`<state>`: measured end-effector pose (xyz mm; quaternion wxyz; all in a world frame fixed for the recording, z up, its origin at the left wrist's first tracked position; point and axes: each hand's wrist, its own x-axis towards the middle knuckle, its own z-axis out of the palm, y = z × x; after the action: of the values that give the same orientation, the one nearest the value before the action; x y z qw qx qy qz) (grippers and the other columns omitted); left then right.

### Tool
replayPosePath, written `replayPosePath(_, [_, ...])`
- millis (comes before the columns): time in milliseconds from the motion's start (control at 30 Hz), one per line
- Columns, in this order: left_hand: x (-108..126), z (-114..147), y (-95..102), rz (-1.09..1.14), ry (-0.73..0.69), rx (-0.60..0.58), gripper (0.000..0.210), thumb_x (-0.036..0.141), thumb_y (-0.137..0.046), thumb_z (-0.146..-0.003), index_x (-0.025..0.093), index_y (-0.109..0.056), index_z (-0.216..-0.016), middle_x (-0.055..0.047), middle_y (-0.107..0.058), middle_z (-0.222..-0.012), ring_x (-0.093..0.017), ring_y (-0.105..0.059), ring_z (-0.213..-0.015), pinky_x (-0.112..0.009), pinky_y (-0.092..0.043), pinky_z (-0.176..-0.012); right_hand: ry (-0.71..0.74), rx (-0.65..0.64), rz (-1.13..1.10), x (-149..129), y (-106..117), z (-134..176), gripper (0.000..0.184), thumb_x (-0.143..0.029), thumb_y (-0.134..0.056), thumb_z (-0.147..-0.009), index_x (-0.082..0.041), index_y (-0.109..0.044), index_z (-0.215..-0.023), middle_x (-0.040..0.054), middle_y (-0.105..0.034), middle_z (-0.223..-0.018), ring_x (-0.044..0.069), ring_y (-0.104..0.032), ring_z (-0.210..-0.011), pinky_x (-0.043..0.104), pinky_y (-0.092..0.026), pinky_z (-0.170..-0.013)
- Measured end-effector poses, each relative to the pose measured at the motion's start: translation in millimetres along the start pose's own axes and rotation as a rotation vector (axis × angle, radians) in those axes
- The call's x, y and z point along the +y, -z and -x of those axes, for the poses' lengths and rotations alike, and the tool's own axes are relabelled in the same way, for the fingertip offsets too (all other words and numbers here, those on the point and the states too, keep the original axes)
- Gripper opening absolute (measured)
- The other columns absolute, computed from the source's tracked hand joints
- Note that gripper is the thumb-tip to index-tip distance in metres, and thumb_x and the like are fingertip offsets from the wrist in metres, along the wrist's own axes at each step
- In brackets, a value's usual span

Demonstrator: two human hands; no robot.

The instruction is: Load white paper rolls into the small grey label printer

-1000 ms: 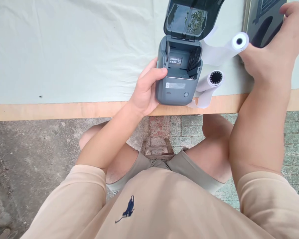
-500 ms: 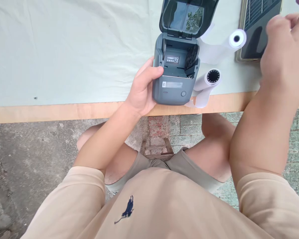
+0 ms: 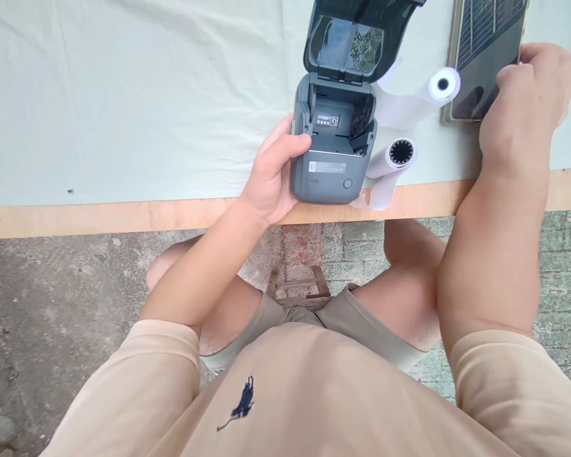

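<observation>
Here, left hand (image 3: 272, 170) clamped round printer (image 3: 332, 145), Chinese label (image 3: 327, 120) inside; right hand (image 3: 528, 105) at tablet (image 3: 485, 54), grip unclear.

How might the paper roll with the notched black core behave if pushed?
Being round, the paper roll would likely roll when on its side. Its loose tail looks thin and curled, so probably floppy, and might let more unwind.

Inside the grey label printer (image 3: 330, 175), a small dark label (image 3: 328, 120) carries two lines of white Chinese characters, which seem to read 打印面朝下 / 安装耗材. The round button (image 3: 347, 183) bears the power sign; on the front sticker (image 3: 327, 167), the print is blurred.
</observation>
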<state>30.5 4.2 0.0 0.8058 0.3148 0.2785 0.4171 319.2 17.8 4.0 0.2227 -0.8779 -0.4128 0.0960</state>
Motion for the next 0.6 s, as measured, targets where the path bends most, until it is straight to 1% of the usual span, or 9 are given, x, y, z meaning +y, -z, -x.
replayPosePath(100, [0,0,-0.7,-0.02,-0.009,0.013,0.022,0.03,-0.053,-0.08,0.025,-0.064,-0.098,-0.003,-0.071,-0.082,-0.026,-0.063,-0.113,-0.036,-0.053,-0.093,-0.007,-0.018,0.035,-8,3,8,0.034,-0.023,-0.042,-0.089,-0.026,-0.054,-0.12,-0.0002,-0.044,-0.139,0.02,-0.034,-0.136,0.046,-0.019,-0.114])
replayPosePath(200, [0,0,-0.9,-0.031,-0.012,0.036,0.019,0.031,-0.054,-0.079,0.025,-0.063,-0.094,-0.003,-0.071,-0.08,-0.026,-0.063,-0.113,-0.037,-0.053,-0.093,-0.004,-0.037,0.06,-12,6,12,0.037,-0.021,-0.046,-0.086,-0.026,-0.051,-0.122,0.0002,-0.041,-0.141,0.019,-0.032,-0.137,0.045,-0.018,-0.115])
replayPosePath(333, [0,0,-0.5,-0.028,0.005,0.039,0.018,0.031,-0.055,-0.079,0.025,-0.062,-0.093,-0.002,-0.071,-0.081,-0.026,-0.063,-0.114,-0.037,-0.052,-0.096,-0.003,-0.055,0.068,-13,7,14,0.038,-0.02,-0.045,-0.085,-0.026,-0.05,-0.123,0.0009,-0.04,-0.142,0.019,-0.031,-0.138,0.045,-0.018,-0.116])
replayPosePath(467, [-1,-1,1.2,0.012,-0.01,0.027,0.015,0.03,-0.055,-0.079,0.024,-0.059,-0.092,-0.001,-0.069,-0.081,-0.022,-0.066,-0.107,-0.034,-0.052,-0.095,-0.007,-0.05,0.047,-12,5,12,0.037,-0.021,-0.047,-0.084,-0.026,-0.05,-0.12,0.001,-0.04,-0.141,0.021,-0.03,-0.138,0.047,-0.016,-0.116])
replayPosePath(533, [-2,-1,2.1,0.01,-0.009,0.018,0.015,0.029,-0.054,-0.08,0.024,-0.059,-0.094,-0.001,-0.068,-0.08,-0.021,-0.067,-0.105,-0.033,-0.053,-0.095,-0.022,-0.037,0.03,-12,4,11,0.036,-0.02,-0.044,-0.086,-0.027,-0.05,-0.12,0.0003,-0.041,-0.14,0.021,-0.03,-0.138,0.049,-0.016,-0.116])
replayPosePath(600, [-2,-1,2.5,-0.004,-0.006,0.023,0.016,0.03,-0.054,-0.08,0.024,-0.059,-0.094,-0.001,-0.068,-0.08,-0.021,-0.067,-0.105,-0.033,-0.053,-0.096,-0.034,-0.02,0.013,-11,3,8,0.037,-0.017,-0.036,-0.088,-0.028,-0.053,-0.118,-0.0002,-0.043,-0.138,0.021,-0.033,-0.136,0.049,-0.018,-0.115])
